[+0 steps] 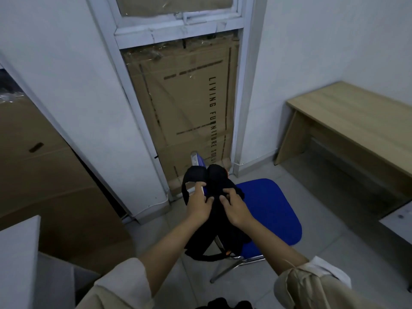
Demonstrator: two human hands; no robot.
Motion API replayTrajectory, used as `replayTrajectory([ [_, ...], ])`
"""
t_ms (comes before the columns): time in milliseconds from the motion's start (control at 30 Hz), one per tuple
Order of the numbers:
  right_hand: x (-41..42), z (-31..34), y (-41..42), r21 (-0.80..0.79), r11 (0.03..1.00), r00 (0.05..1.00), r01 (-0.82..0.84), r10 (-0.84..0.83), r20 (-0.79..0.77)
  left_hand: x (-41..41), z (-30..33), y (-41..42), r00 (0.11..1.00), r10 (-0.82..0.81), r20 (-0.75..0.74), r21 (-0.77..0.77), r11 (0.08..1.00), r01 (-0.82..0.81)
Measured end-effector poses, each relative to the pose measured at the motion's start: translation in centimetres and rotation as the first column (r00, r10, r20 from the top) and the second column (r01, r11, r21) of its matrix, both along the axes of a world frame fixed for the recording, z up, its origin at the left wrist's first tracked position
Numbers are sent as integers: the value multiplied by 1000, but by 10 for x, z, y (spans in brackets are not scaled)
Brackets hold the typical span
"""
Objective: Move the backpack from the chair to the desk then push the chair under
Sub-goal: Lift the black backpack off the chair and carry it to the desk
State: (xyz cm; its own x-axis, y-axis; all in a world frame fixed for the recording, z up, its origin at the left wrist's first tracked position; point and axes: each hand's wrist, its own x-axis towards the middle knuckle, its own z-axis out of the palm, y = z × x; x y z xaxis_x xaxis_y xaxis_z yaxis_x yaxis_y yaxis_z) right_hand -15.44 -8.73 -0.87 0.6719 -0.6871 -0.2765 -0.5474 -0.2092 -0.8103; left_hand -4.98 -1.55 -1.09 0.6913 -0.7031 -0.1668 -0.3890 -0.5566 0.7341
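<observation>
Backpack point(214, 219): black, lower centre of frame, on the left part of the blue chair point(269, 210) seat. Left hand point(198, 204): fingers curled around a shoulder strap. Right hand point(234, 208): fingers pinched closed on the top fabric. Desk point(356, 121): light wood, right of frame, well apart from chair.

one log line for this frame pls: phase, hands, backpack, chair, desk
phase: grasping backpack | left hand: on backpack top | right hand: on backpack top | chair: away from desk | desk: top bare
</observation>
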Motion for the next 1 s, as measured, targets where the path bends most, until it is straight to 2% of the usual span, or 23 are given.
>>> replayTrajectory([
  [167, 5, 1, -11, 14, 999, 998, 32, -33, 46, -2, -4, -13, 926, 196, -324, -49, 973, -223],
  [233, 6, -1, -20, 42, 998, 998, 50, -52, 42, -8, -6, -18, 897, 212, -387, -91, 960, -266],
  [400, 21, -2, -49, 212, 975, 998, 69, -67, -15, -19, -8, -38, 860, 224, -458, -145, 936, -321],
  [500, 30, 6, -73, 298, 955, 994, -3, 36, -106, -23, -4, -45, 833, 232, -503, -156, 923, -352],
  [600, 39, 11, -96, 299, 948, 972, -108, 164, -168, -30, -1, -54, 876, 201, -438, -201, 928, -314],
  [700, 51, 11, -113, 318, 943, 969, -100, 165, -186, -46, 3, -71, 902, 178, -392, -262, 919, -295],
  [800, 62, 6, -126, 294, 952, 980, -82, 131, -151, -52, 5, -80, 903, 121, -413, -275, 928, -251],
  [900, 70, 4, -138, 236, 965, 977, -113, 151, -148, -39, 0, -79, 885, 15, -464, -225, 965, -135],
  [1000, 75, 5, -152, 203, 973, 978, -108, 140, -153, -13, -18, -76, 870, 84, -486, -57, 990, -128],
])
